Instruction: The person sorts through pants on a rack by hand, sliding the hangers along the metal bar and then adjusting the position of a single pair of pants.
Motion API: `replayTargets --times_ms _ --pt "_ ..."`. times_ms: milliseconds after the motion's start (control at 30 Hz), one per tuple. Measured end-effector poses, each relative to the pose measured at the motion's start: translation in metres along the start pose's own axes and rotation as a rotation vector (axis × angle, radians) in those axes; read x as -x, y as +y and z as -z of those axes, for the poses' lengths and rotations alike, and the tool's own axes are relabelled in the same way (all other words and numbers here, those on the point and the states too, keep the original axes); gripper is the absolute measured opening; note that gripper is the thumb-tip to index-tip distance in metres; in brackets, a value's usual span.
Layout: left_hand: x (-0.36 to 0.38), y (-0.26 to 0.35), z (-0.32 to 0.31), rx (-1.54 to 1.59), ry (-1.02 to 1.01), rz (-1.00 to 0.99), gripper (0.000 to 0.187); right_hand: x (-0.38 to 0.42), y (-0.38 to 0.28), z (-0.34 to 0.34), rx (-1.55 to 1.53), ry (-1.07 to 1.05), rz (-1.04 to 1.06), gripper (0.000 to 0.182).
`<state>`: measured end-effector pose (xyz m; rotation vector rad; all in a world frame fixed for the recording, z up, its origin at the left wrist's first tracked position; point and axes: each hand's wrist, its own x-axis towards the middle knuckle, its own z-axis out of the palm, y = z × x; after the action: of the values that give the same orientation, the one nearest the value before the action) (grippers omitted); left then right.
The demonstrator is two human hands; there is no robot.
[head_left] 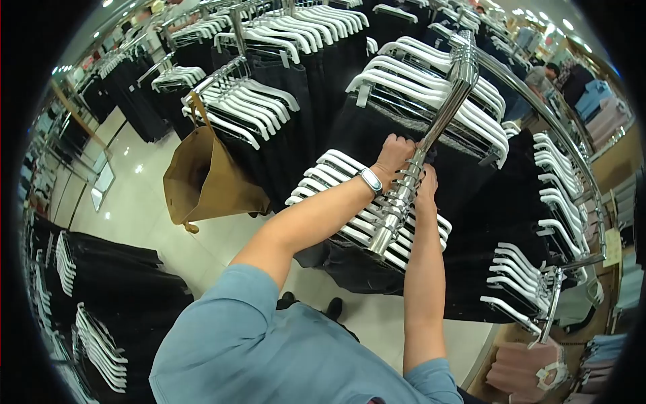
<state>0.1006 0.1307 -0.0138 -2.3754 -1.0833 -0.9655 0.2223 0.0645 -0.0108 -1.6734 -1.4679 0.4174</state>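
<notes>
Black cloth garments (367, 135) hang along the chrome metal rail (437, 124), between two groups of white plastic hangers (336, 168). The left hand (395, 153), fingers curled, and right hand (427, 183) meet there, their exact grip unclear; a brown open-topped bag (219, 178) hangs leftward.

The single view looks out from the person's head, facing forward and steeply down over the blue-grey shirt (289, 353), which fills the bottom and sits nearest. It is very wide and strongly curved, with dark rounded borders at both sides. The left hand (393, 152) and right hand (426, 185) lie within arm's reach, right of centre, seen from above and behind. The chrome rail (441, 118) slants down toward the wearer between them. The shoes (334, 308) and pale floor (145, 182) show far below; distant racks and ceiling lights (567, 25) edge the top.
</notes>
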Motion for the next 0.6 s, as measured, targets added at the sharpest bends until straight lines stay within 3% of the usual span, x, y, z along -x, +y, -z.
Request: replayTargets --times_ms 67,167,333,467,600 --pt "-0.002 0.003 0.009 -0.066 -0.063 0.027 0.056 0.0 -0.007 0.001 0.043 0.025 0.014 0.018" --pt "-0.004 0.009 0.014 -0.426 -0.012 0.033 0.038 -0.002 0.002 -0.008 0.054 0.058 0.091 0.022" --pt "-0.003 0.008 0.015 -0.378 -0.074 0.078 0.018 0.003 -0.016 0.002 0.163 0.043 0.155 0.024" --pt "-0.002 0.01 0.021 -0.36 -0.109 0.112 0.014 -0.011 0.007 -0.014 -0.089 -0.006 0.038 0.025" --pt "0.0 0.015 0.035 -0.346 -0.145 0.112 0.013 -0.011 0.017 -0.02 -0.122 0.032 0.048 0.023"
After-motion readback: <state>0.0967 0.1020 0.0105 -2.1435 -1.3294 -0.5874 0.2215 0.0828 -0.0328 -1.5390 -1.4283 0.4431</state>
